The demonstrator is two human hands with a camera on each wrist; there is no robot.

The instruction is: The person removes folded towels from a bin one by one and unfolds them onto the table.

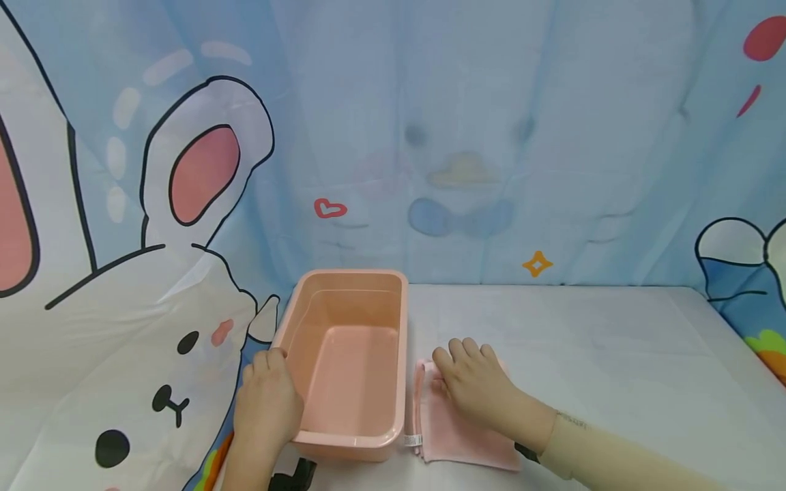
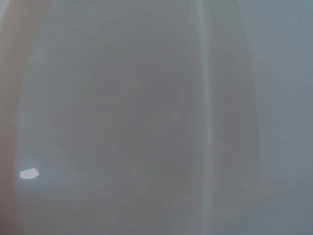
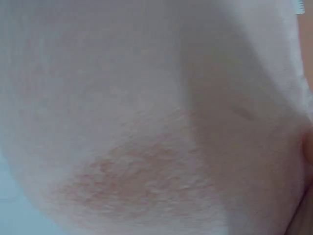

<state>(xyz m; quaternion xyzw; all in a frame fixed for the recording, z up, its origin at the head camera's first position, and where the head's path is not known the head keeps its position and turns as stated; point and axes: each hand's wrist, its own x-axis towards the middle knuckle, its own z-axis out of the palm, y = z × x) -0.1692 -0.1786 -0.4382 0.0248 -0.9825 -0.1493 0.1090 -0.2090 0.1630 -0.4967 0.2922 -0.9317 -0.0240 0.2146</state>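
A pink rectangular plastic basin stands upright on the table, hollow inside with nothing in it. My left hand grips its left rim, fingers curled over the edge. In the left wrist view the basin's wall fills most of the picture, dim and blurred. Just right of the basin lies a folded pink towel with a small white label at its left edge. My right hand holds the towel near its far edge with curled fingers. Close up in the right wrist view is the towel's cloth, partly shaded.
The white tabletop extends to the right of the towel. A light blue curtain printed with a cartoon rabbit hangs behind the table and along the left side, close to the basin. Dark wrist straps show at the lower edge.
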